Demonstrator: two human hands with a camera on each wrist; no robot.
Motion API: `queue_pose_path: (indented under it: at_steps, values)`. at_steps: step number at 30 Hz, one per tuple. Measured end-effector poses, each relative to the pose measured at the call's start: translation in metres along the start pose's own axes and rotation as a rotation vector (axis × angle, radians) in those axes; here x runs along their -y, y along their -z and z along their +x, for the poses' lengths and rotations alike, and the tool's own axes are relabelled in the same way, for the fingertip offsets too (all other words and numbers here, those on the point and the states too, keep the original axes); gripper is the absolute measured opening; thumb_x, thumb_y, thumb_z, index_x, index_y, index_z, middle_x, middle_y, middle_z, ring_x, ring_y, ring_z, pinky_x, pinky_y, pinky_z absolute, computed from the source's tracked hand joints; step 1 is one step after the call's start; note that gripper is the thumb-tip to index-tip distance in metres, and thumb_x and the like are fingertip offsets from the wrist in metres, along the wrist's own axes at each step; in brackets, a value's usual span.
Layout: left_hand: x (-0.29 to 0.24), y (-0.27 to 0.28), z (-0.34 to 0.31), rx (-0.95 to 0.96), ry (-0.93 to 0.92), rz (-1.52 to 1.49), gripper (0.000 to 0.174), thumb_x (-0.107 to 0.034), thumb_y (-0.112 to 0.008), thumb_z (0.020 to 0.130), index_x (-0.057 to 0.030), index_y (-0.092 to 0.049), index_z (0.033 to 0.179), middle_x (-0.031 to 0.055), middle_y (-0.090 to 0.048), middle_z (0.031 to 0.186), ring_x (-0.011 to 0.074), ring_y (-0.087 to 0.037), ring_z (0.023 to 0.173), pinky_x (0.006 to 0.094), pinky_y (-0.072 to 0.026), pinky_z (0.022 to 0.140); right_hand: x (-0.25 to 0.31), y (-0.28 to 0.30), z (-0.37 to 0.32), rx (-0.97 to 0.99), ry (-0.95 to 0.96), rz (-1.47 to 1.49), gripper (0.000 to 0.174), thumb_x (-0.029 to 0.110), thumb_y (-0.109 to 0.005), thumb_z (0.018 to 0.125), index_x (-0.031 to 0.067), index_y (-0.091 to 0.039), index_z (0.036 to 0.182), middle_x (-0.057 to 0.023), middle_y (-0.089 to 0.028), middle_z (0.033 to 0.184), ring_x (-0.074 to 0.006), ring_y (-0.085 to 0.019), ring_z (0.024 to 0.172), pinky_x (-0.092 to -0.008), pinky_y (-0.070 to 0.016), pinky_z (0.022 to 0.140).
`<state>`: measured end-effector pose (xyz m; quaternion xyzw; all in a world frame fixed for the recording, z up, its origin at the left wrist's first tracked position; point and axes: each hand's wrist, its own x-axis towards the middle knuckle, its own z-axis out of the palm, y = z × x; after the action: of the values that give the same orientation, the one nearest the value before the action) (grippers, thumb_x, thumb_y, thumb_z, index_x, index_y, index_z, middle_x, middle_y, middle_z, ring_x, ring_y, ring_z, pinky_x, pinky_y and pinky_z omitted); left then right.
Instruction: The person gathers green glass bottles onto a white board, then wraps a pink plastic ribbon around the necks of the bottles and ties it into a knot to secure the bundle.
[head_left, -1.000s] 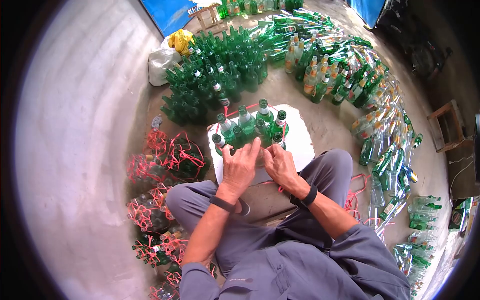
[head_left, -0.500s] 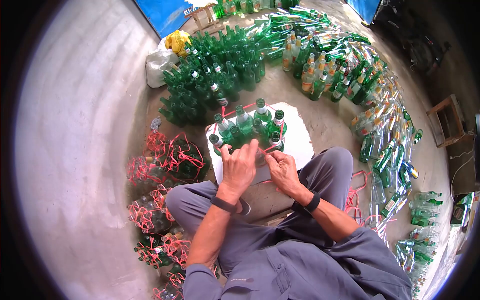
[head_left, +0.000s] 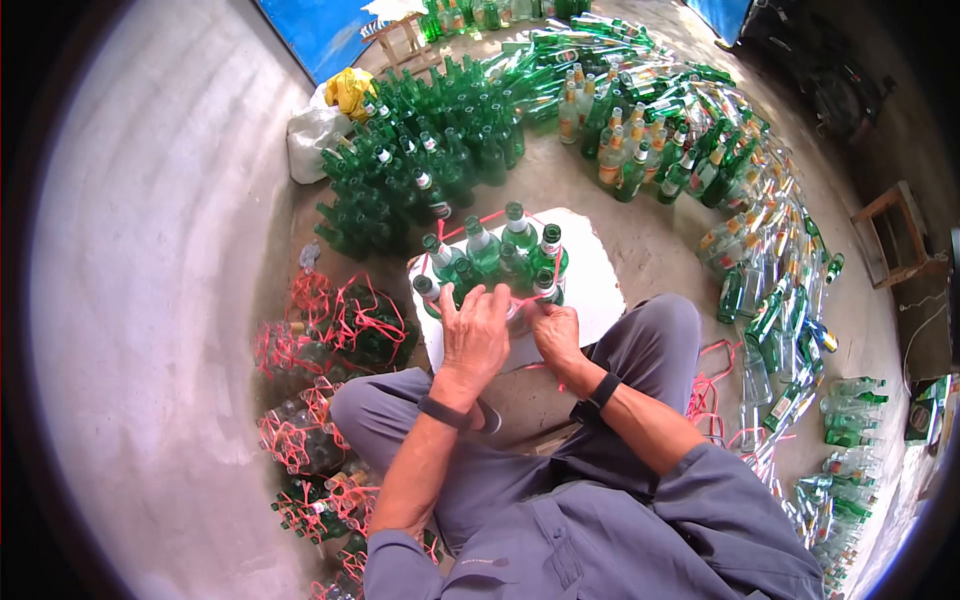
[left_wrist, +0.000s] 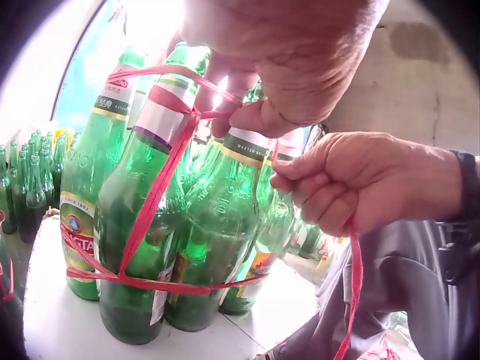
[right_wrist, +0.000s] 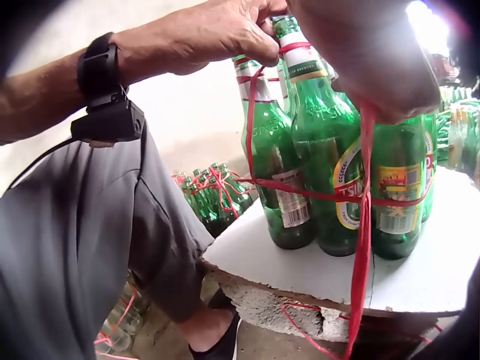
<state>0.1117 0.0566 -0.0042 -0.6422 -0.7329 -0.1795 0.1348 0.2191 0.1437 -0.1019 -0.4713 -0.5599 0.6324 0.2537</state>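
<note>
A cluster of green beer bottles (head_left: 483, 250) stands upright on a white board (head_left: 590, 275), with red plastic string (left_wrist: 150, 217) wound around the bodies and necks. My left hand (head_left: 475, 335) is at the near-side bottle necks and pinches the string between thumb and fingers, as the left wrist view shows. Beside it, my right hand (head_left: 556, 335) has its fingers curled around the string; a loose length (right_wrist: 364, 202) hangs down from it past the board's edge. In the head view the hands hide the nearest bottles' necks.
Bundles of bottles tied with red string (head_left: 300, 430) lie on the floor at left. Many green bottles (head_left: 430, 160) stand beyond the board. A long heap of lying bottles (head_left: 750, 200) curves along the right. A white sack (head_left: 310, 145) sits by the wall.
My right hand has drawn slightly apart from the left hand, with string stretched between them, then turned and lowered a little beside the bottles. The left hand stays at the necks.
</note>
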Motion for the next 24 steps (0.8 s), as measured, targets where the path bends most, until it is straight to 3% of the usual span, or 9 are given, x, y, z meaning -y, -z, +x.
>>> queue_pose_path:
  at_steps: [3, 5, 8, 10, 11, 16, 20, 23, 24]
  values:
    - [0.005, 0.004, 0.002, 0.116, 0.031, -0.051, 0.046, -0.004, -0.063, 0.074, -0.0041, -0.055, 0.119, 0.0144, -0.068, 0.1, 0.0289, -0.063, 0.103, 0.0489, -0.0364, 0.099, 0.015, -0.006, -0.001, 0.013, -0.089, 0.1, 0.019, 0.012, -0.065, 0.087, 0.0015, -0.065, 0.102, -0.0057, -0.067, 0.083, -0.0151, -0.062, 0.072, -0.0337, -0.0492, 0.061]
    - [0.008, 0.013, 0.01, 0.274, 0.059, -0.193, 0.041, -0.01, -0.065, 0.077, -0.0038, -0.056, 0.116, 0.0151, -0.067, 0.097, 0.0295, -0.063, 0.101, 0.0439, -0.0405, 0.095, 0.024, -0.005, 0.0, 0.027, -0.106, 0.167, 0.023, 0.01, -0.066, 0.086, 0.003, -0.063, 0.108, -0.0037, -0.066, 0.088, -0.0138, -0.062, 0.074, -0.0317, -0.0493, 0.059]
    - [0.014, 0.015, 0.022, 0.268, 0.041, -0.332, 0.041, -0.022, -0.066, 0.084, -0.0032, -0.057, 0.119, 0.0151, -0.068, 0.101, 0.0307, -0.062, 0.1, 0.0419, -0.0439, 0.091, 0.055, 0.002, -0.007, 0.084, -0.176, 0.186, 0.031, 0.007, -0.067, 0.086, 0.0042, -0.059, 0.116, -0.0043, -0.065, 0.094, -0.0124, -0.063, 0.076, -0.0275, -0.0498, 0.058]
    - [0.015, 0.018, 0.034, 0.34, 0.06, -0.392, 0.046, -0.027, -0.066, 0.086, -0.0034, -0.056, 0.124, 0.0143, -0.069, 0.104, 0.0314, -0.062, 0.1, 0.0424, -0.0446, 0.091, 0.064, 0.002, -0.008, 0.1, -0.346, 0.215, 0.026, 0.014, -0.066, 0.088, 0.009, -0.06, 0.113, -0.0014, -0.062, 0.081, -0.0089, -0.058, 0.064, -0.0241, -0.0433, 0.048]
    - [0.015, 0.019, 0.039, 0.409, 0.083, -0.452, 0.051, -0.033, -0.066, 0.088, -0.0036, -0.056, 0.128, 0.0136, -0.069, 0.106, 0.0321, -0.062, 0.1, 0.0429, -0.0453, 0.09, 0.059, 0.005, -0.006, 0.096, -0.347, 0.217, 0.026, 0.014, -0.066, 0.088, 0.009, -0.06, 0.113, -0.0014, -0.062, 0.081, -0.0089, -0.058, 0.064, -0.0241, -0.0433, 0.048]
    - [0.019, 0.011, 0.055, 0.56, 0.012, -0.426, 0.057, -0.036, -0.065, 0.089, -0.0037, -0.054, 0.134, 0.0125, -0.07, 0.11, 0.0334, -0.062, 0.1, 0.0424, -0.0463, 0.092, 0.047, 0.008, -0.005, 0.266, -0.483, 0.33, 0.018, 0.034, -0.062, 0.091, 0.018, -0.062, 0.099, 0.0059, -0.05, 0.062, -0.0049, -0.038, 0.043, -0.0231, -0.0217, 0.036]
    - [0.023, 0.006, 0.058, 0.592, 0.015, -0.513, 0.058, -0.036, -0.065, 0.089, 0.0012, -0.055, 0.132, 0.015, -0.07, 0.107, 0.0335, -0.062, 0.096, 0.0417, -0.0484, 0.088, 0.04, 0.004, 0.0, 0.239, -0.512, 0.333, 0.019, 0.036, -0.062, 0.092, 0.0176, -0.064, 0.096, 0.0054, -0.051, 0.062, -0.0052, -0.039, 0.043, -0.0226, -0.0229, 0.036]
    - [0.023, 0.005, 0.058, 0.553, -0.041, -0.492, 0.059, -0.034, -0.066, 0.089, 0.0044, -0.054, 0.131, 0.0154, -0.069, 0.105, 0.0329, -0.062, 0.095, 0.042, -0.0491, 0.086, 0.043, 0.002, -0.001, 0.23, -0.448, 0.344, 0.026, 0.043, -0.058, 0.093, 0.0169, -0.057, 0.097, 0.0054, -0.042, 0.056, -0.0067, -0.031, 0.04, -0.0245, -0.0222, 0.035]
    - [0.023, 0.006, 0.058, 0.545, -0.065, -0.489, 0.059, -0.034, -0.066, 0.089, 0.0056, -0.054, 0.131, 0.0154, -0.069, 0.103, 0.0324, -0.062, 0.095, 0.0423, -0.0493, 0.085, 0.042, 0.003, -0.002, 0.214, -0.438, 0.356, 0.025, 0.041, -0.06, 0.093, 0.0162, -0.06, 0.097, 0.0044, -0.048, 0.059, -0.0067, -0.038, 0.042, -0.0245, -0.0249, 0.036]
